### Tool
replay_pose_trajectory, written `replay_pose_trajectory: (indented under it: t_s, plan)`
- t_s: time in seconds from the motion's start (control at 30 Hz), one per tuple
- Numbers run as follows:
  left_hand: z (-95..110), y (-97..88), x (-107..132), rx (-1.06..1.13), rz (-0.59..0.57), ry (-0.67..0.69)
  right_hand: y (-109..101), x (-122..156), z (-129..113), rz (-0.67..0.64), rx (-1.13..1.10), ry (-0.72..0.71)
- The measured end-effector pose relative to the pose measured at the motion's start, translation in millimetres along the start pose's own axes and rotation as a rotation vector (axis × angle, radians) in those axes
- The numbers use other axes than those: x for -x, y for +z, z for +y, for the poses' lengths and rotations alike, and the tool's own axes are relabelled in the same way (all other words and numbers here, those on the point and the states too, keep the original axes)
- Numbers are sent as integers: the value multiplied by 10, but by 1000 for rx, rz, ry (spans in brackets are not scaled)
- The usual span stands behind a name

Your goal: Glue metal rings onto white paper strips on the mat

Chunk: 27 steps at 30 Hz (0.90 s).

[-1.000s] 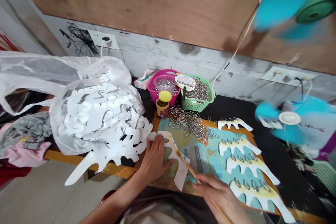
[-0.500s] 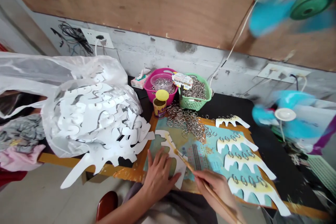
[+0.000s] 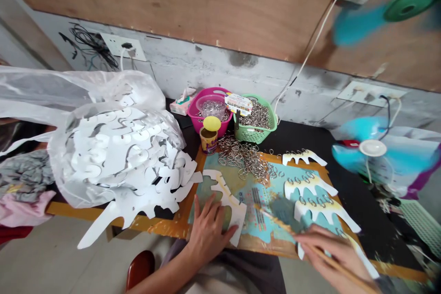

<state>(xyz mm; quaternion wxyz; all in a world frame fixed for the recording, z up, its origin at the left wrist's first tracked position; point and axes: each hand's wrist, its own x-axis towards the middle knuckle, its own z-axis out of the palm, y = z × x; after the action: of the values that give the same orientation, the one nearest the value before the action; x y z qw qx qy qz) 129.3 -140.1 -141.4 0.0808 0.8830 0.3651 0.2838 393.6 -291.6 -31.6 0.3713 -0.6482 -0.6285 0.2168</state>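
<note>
At the far left lies a crumpled heap of grey and pink cloth (image 3: 27, 179), next to a translucent plastic bag (image 3: 57, 183) full of white cut-out shapes (image 3: 113, 156) that spill from its mouth onto the worktop (image 3: 296, 140). Right of these, the left hand (image 3: 208, 229) lies palm down, its fingers spread, released and pointing away from the person, with the thumb on a white toothed piece (image 3: 237, 213).

That piece lies flat on a blue, stained sheet (image 3: 263, 235), just right of the left hand. Its long axis slants from upper left to lower right, the broad end nearest the person; its teeth point left, and a yellowish smear runs along part of its length.

Beyond it stand a can (image 3: 208, 144) with a raised yellow lid, a pink basket (image 3: 194, 121) and a green basket (image 3: 257, 136), with loose metal rings (image 3: 243, 158) heaped in front.

Further right, a long brush (image 3: 284, 226) slants the same way, its tip pointing up and left toward the piece but clear of it. The fingers of the right hand (image 3: 330, 248) grasp its handle. Beside and partly under that hand, four ringed pieces (image 3: 325, 213) lie in a column, near a blurred blue fan (image 3: 372, 148).
</note>
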Motion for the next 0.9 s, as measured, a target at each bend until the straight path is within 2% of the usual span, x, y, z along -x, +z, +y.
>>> replay_pose_trajectory:
  t_s: [0.07, 0.13, 0.17, 0.23, 0.3, 0.4, 0.57, 0.7, 0.8, 0.83, 0.9]
  plan:
    - [-4, 6, 4, -4, 2, 1, -103, -8, 65, 312, -56, 84]
    - [-7, 9, 5, -8, 8, 6, -110, -134, 93, 610, -168, 133]
    - [-9, 8, 4, -10, 10, 9, -79, -250, 86, 710, -238, 135]
    - [-10, 4, 1, -10, 12, 17, 38, -577, 25, 787, -363, 96]
    - [-6, -2, 0, -8, 15, 22, 192, -976, -85, 770, -417, 20]
    - [5, -9, 5, 0, 24, 9, 411, -1560, -302, 633, -444, -70]
    - [5, -13, 20, 21, 37, 10, 676, -2262, -617, 513, -215, -214]
    - [-13, -14, 22, 24, 34, 12, 893, -2640, -695, 383, -52, -333]
    - [-22, -11, 22, 32, 29, 12, 1003, -2793, -657, 274, -25, -382]
    - [-23, -9, 23, 34, 31, 13, 1011, -2811, -634, 258, -37, -382]
    - [-26, -6, 26, 37, 33, 14, 981, -2802, -576, 306, -108, -337]
